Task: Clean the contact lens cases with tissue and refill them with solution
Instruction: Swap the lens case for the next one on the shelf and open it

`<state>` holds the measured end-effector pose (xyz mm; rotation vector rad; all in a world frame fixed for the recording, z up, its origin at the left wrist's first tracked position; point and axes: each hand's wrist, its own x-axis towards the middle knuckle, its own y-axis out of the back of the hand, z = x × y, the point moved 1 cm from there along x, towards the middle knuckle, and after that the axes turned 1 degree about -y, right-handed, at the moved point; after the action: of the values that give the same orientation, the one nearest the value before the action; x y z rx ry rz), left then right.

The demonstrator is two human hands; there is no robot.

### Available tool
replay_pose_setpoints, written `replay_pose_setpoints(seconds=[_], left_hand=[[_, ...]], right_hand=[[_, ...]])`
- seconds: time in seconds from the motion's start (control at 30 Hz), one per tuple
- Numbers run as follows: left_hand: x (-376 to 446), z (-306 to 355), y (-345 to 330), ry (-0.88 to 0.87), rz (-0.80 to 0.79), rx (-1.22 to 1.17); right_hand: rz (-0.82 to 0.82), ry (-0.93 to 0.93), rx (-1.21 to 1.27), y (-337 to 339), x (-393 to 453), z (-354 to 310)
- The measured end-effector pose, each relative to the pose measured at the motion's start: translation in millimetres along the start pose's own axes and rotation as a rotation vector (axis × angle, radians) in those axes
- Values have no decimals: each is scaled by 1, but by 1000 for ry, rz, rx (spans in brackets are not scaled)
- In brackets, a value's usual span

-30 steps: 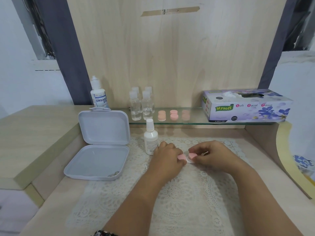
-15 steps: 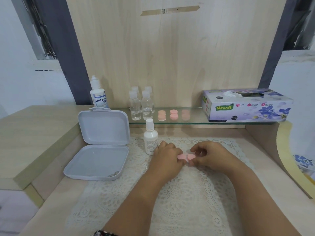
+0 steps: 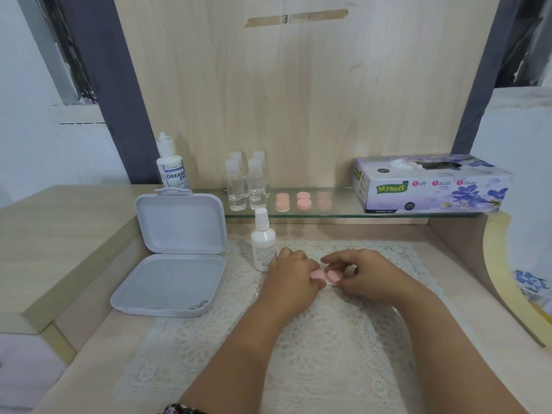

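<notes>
the left hand and right hand each pinch a pink cap of the contact lens case on the lace mat. an elbow bump could tip the small white bottle just beside the left hand.

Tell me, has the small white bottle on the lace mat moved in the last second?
No. The small white bottle stands at the same spot on the lace mat, just right of the open grey box, as before.
</notes>
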<state>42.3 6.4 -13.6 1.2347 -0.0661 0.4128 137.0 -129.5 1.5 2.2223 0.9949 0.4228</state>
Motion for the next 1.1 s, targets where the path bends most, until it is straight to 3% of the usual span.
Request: replay_pose_setpoints(seconds=[0.4, 0.67, 1.1], left_hand=[[-1, 0, 1, -4, -2, 16], [0, 0, 0, 3, -1, 18], [2, -2, -2, 11, 24, 37]], right_hand=[[54, 14, -8, -4, 2, -2], [-54, -39, 152, -3, 0, -1], [102, -28, -125, -7, 3, -7]])
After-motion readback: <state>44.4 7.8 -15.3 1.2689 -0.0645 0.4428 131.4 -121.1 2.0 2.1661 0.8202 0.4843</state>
